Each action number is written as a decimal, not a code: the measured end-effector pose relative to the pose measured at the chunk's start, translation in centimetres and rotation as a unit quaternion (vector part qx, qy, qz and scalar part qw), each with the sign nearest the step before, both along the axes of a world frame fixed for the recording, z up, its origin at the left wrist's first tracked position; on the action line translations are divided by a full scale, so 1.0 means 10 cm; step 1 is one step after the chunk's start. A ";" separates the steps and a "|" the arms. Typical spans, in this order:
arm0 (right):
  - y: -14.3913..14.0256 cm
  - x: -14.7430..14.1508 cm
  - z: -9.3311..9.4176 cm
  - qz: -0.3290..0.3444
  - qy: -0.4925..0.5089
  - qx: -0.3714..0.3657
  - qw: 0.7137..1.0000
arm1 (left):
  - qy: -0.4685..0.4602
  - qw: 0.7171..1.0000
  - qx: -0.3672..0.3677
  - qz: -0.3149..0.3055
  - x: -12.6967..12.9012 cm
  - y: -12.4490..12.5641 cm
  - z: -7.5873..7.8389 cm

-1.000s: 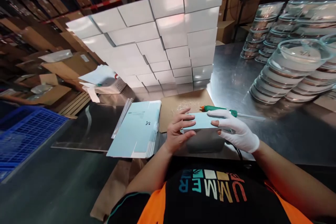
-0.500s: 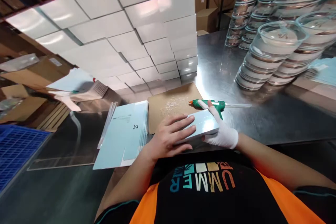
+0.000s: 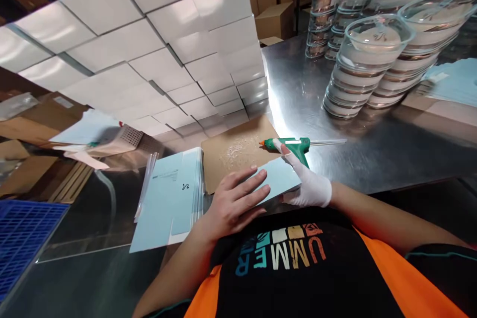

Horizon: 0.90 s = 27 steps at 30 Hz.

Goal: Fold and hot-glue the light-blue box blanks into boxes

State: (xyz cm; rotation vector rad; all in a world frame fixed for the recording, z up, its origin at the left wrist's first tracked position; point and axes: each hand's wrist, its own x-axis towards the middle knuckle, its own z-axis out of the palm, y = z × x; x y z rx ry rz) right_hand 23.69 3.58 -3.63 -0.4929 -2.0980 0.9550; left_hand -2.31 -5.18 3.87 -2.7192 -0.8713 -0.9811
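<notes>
A: What do I have under the left hand [image 3: 233, 201] right now?

B: It lies flat, fingers spread, pressing on top of the pale blue box [image 3: 278, 181]. It is not gripping, just resting with an open palm. The box sits at the near edge of the tabletop [image 3: 372, 144], right in front of my chest.

A: And the right hand [image 3: 307, 184]?

B: That is the one in the white glove. It is against the box's right end, and its index finger stretches forward to touch the green glue gun [image 3: 294, 145]. I can't tell whether the other fingers curl around the box's edge or only lean on it.

A: Where does the glue gun lie?

B: On its side just beyond the box, orange nozzle pointing left onto the brown cardboard sheet [image 3: 238, 151], with a clear glue stick poking out of its right end. The sheet carries dried specks of glue.

A: What else is around?

B: Just left of the box, a stack of flat blue carton blanks [image 3: 171, 198]. Behind the sheet, a tall wall of white boxes [image 3: 156, 54] stacked in rows. Far right, several stacks of glass bowls [image 3: 368, 59]. Off the tabletop to the lower left, a blue plastic crate [image 3: 22, 233].
</notes>
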 end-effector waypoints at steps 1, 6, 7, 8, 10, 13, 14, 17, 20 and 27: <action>0.00 0.03 0.06 0.015 0.020 0.036 0.999 | -0.007 1.000 0.003 0.000 0.00 0.00 -0.01; 0.04 0.14 0.42 0.104 0.040 0.159 0.981 | -0.144 0.989 -0.024 0.007 0.02 0.03 -0.16; 0.05 0.16 0.48 0.108 0.025 0.159 0.981 | -0.186 0.982 -0.024 0.011 0.01 0.04 -0.20; 0.07 0.16 0.52 0.105 0.014 0.157 0.982 | -0.215 0.976 -0.022 0.010 0.01 0.06 -0.24; 0.08 0.16 0.57 0.097 -0.002 0.159 0.982 | -0.235 0.972 -0.030 -0.005 -0.01 0.10 -0.31; 0.08 0.14 0.59 0.087 -0.006 0.186 0.979 | -0.232 0.971 -0.054 -0.031 -0.04 0.16 -0.35; 0.08 0.12 0.60 0.085 -0.007 0.198 0.976 | -0.236 0.969 -0.056 -0.039 -0.05 0.17 -0.35; 0.07 0.09 0.60 0.068 -0.008 0.209 0.976 | -0.255 0.963 -0.072 -0.041 -0.07 0.22 -0.42; 0.07 0.05 0.55 0.014 0.015 0.172 0.985 | -0.325 0.928 -0.179 0.042 -0.06 0.20 -0.62; 0.30 0.02 0.35 -0.186 0.014 -0.068 0.980 | -0.445 0.743 -0.473 0.164 -0.12 0.10 -0.81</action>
